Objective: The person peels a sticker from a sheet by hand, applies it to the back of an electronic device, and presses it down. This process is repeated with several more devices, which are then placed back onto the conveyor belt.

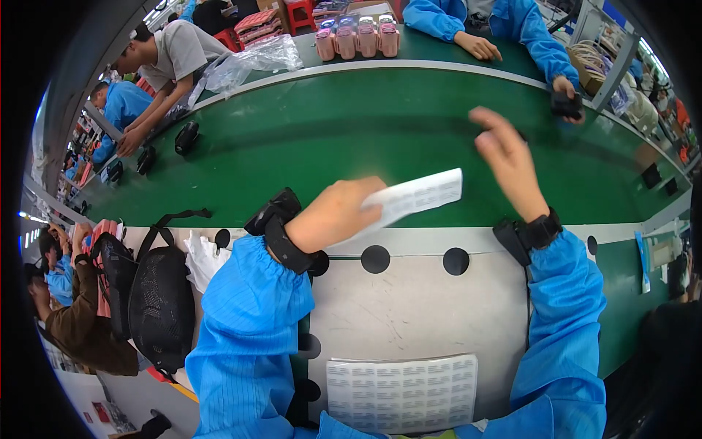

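Observation:
My left hand is closed on a folded white label sheet with rows of small printed labels, which it holds over the near edge of the green conveyor belt. Further right, my right hand reaches over the belt, slightly blurred, its thumb and forefinger stretched out and apart. Behind its knuckles a small dark thing peeks out, mostly hidden. A second label sheet lies flat on the pale work board in front of me. Black bands with boxy units sit on both my wrists.
Black rounded devices stand on the belt at the left. Across it, a person's hand holds a black object; several pink packages stand beside clear plastic wrap. A black bag lies to my left.

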